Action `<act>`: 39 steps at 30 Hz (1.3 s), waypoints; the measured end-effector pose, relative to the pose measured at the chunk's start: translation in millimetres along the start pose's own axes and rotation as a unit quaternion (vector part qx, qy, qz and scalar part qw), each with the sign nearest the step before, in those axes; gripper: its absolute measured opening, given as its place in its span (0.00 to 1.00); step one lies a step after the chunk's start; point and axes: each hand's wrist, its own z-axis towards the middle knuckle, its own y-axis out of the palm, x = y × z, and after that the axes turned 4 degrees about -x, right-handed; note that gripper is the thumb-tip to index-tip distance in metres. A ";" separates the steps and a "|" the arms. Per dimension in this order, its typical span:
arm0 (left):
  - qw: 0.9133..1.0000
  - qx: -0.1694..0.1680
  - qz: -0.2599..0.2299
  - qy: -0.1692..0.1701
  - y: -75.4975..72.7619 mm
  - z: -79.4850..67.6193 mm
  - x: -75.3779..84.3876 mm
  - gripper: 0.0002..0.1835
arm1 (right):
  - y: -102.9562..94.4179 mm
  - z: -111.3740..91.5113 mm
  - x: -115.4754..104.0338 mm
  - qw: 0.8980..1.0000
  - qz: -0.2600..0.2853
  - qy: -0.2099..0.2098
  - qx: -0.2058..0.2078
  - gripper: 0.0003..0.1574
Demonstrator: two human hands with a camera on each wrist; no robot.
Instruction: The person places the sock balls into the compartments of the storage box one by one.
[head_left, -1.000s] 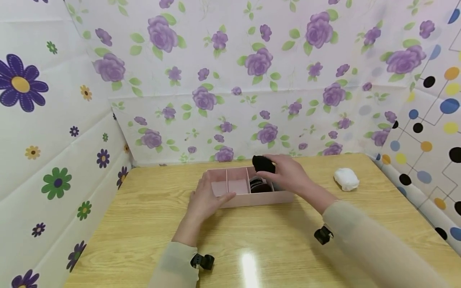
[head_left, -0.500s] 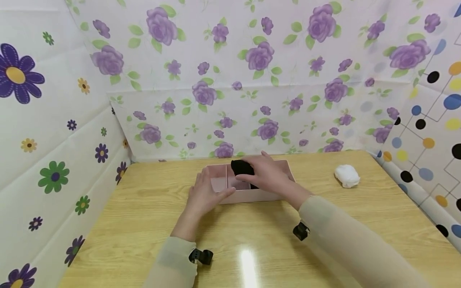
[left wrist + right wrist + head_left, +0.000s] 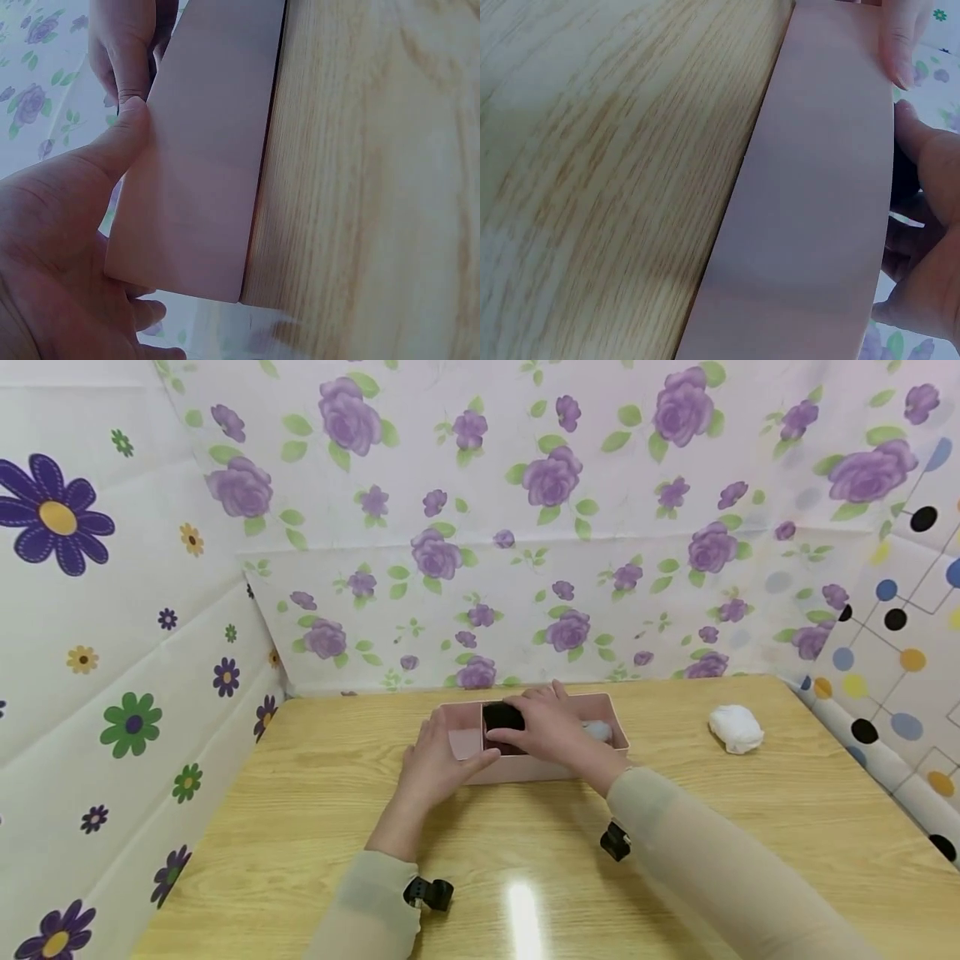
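A pink divided storage box (image 3: 517, 770) stands near the back of the table. My left hand (image 3: 435, 762) holds its left end, thumb over the front rim and fingers round the side, as the left wrist view shows. Inside the compartment second from the left is a black rolled-up cloth bundle (image 3: 504, 716), like balled socks. My right hand (image 3: 553, 728) grips that bundle from above, thumb at the front and fingers behind. In the right wrist view, the right hand (image 3: 934, 225) reaches over the box's rim and hides most of the black bundle (image 3: 905, 169).
A grey-blue bundle (image 3: 597, 730) lies in the right end of the box. Farther right on the wooden table (image 3: 675, 810) sits a white crumpled bundle (image 3: 736, 728). A flower-printed sheet (image 3: 480, 610) hangs close behind the box.
My right hand has moved left from above the box's right half and lowered the black bundle into the second compartment. The left hand has stayed on the box's left end.
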 end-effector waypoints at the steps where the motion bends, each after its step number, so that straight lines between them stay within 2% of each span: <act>1: 1.000 -0.002 0.000 0.000 0.6 -0.3 0.6 0.71 | 0.2 -1.1 0.3 1.000 -0.002 0.000 -0.001 0.49; 11: 1.000 0.002 -0.006 0.016 2.7 1.0 -4.8 0.71 | -2.1 -13.8 9.6 0.999 0.018 -0.020 0.035 0.51; 16: 0.999 -0.007 -0.026 0.020 1.2 -0.8 -5.0 0.70 | -10.9 -16.6 19.7 0.999 0.029 -0.005 0.017 0.56; 20: 0.999 0.000 -0.029 0.026 -0.3 -1.6 -4.8 0.69 | -21.4 -18.5 28.9 0.999 0.035 -0.002 0.010 0.57; 28: 0.999 -0.005 -0.033 0.019 0.4 -1.0 -5.3 0.68 | -33.2 -32.2 58.9 0.999 0.020 0.012 0.024 0.56; 36: 0.998 -0.040 -0.035 0.016 0.7 -2.1 -3.5 0.70 | -37.7 -48.4 91.0 0.999 -0.014 0.020 0.042 0.53; 39: 0.998 -0.043 -0.031 0.017 0.7 -2.4 -3.0 0.70 | -43.6 -55.7 98.7 0.998 -0.007 0.026 0.048 0.55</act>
